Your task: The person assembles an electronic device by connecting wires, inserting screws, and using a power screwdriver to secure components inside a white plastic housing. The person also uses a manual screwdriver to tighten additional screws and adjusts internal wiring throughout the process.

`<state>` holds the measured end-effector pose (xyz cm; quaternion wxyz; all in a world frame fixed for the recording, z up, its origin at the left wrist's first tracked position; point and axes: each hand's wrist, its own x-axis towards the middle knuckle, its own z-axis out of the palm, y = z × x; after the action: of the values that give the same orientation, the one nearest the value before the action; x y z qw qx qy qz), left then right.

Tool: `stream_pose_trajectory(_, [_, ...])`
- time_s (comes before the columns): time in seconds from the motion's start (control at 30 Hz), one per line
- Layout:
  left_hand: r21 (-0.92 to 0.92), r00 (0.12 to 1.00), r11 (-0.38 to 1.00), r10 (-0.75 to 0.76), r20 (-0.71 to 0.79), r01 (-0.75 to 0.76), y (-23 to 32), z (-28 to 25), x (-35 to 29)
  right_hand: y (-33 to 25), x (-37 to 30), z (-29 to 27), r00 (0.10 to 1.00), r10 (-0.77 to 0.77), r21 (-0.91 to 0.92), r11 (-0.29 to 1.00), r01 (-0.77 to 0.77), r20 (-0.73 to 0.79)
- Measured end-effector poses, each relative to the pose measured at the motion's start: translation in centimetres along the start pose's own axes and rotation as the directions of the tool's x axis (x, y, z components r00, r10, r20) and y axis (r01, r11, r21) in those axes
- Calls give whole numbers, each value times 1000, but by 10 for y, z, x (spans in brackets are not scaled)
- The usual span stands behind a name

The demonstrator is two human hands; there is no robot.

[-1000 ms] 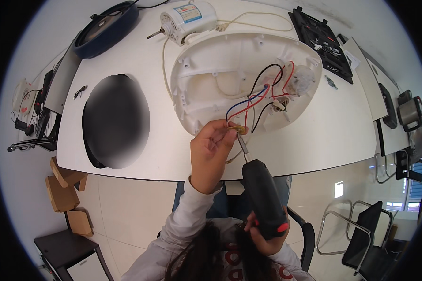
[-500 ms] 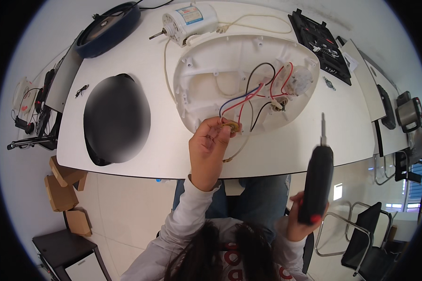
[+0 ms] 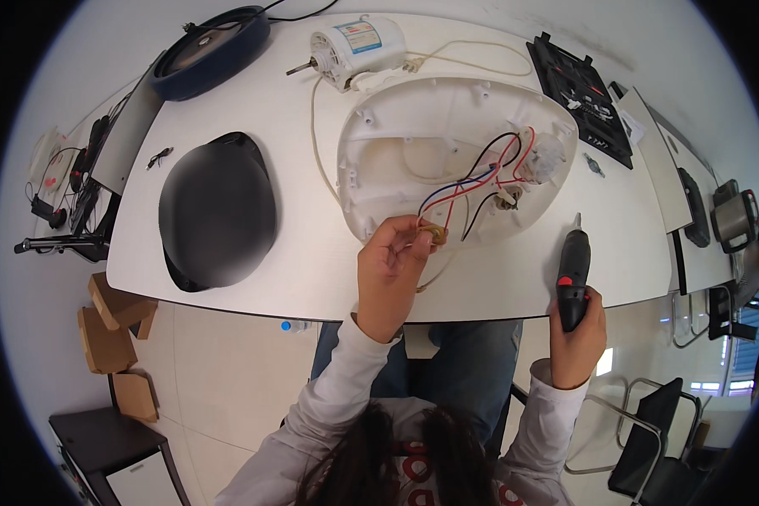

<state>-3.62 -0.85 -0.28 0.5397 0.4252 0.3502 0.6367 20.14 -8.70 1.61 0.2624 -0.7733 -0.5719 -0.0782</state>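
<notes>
Well to the left of the left grip [image 3: 394, 268], a black oval piece [image 3: 219, 211] lies on the worktop [image 3: 312, 270]; beyond that grip is a white motor [image 3: 358, 49]. The left grip is narrow, pinching a small yellowish part [image 3: 434, 234] near the close rim of the white shell [image 3: 447, 126]. Wires [image 3: 454, 196] run from the part into the shell; a tug toward the body could strain their joints, and loosened fingers could drop it. Farther right, the right grip [image 3: 584, 333] is wrapped round the rear of a black power screwdriver [image 3: 573, 261], bit pointing away. Whether the tool rests on the worktop I cannot tell; held only by its end, it could tip or slip. Beyond lies an open tool case [image 3: 582, 97].
</notes>
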Motion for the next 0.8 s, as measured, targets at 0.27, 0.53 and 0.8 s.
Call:
stream_pose_trajectory(0.27, [-76,994,992,-104,-21,102,7,-2,3,-7,17,5,986,-154,-5,988,154,66])
stream_pose_trajectory(0.53, [-339,959,897,-264,106,285,24,-3,-10,-67,21,-13,906,-377,82,914,397,-192])
stream_pose_trajectory(0.8, [-366,970,902,-186,153,231,20,-10,-12,-136,24,14,779,-556,467,629,622,-289])
